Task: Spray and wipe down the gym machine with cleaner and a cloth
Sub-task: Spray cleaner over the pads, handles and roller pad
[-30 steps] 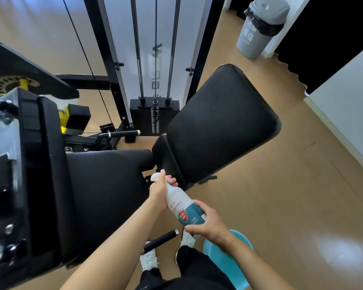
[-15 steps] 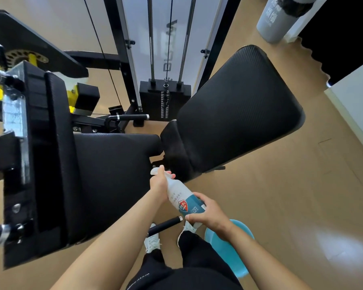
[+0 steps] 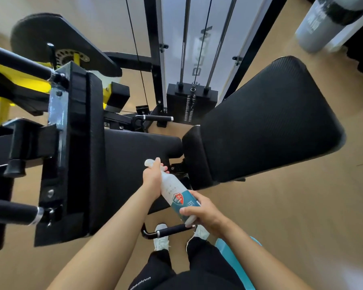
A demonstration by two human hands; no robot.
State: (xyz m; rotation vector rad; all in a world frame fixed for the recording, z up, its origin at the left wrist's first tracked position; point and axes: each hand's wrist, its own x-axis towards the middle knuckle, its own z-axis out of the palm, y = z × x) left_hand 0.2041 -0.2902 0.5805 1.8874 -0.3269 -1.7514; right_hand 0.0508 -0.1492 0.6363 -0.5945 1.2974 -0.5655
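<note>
Centrally, in the head view, a tilted spray bottle (image 3: 173, 190) sat just below the middle, near the black seat (image 3: 132, 162). The left hand (image 3: 153, 177) grasped its nozzle end toward 11 o'clock. The right hand (image 3: 206, 212) gripped its base toward 5 o'clock. The backrest (image 3: 266, 126) lay at 2 o'clock.

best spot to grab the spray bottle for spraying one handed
Probably the narrow neck under the white spray head, from the left as the left hand does: the spray bottle tilts nozzle-first toward the seat pad; the right hand holds its wide base.
</note>
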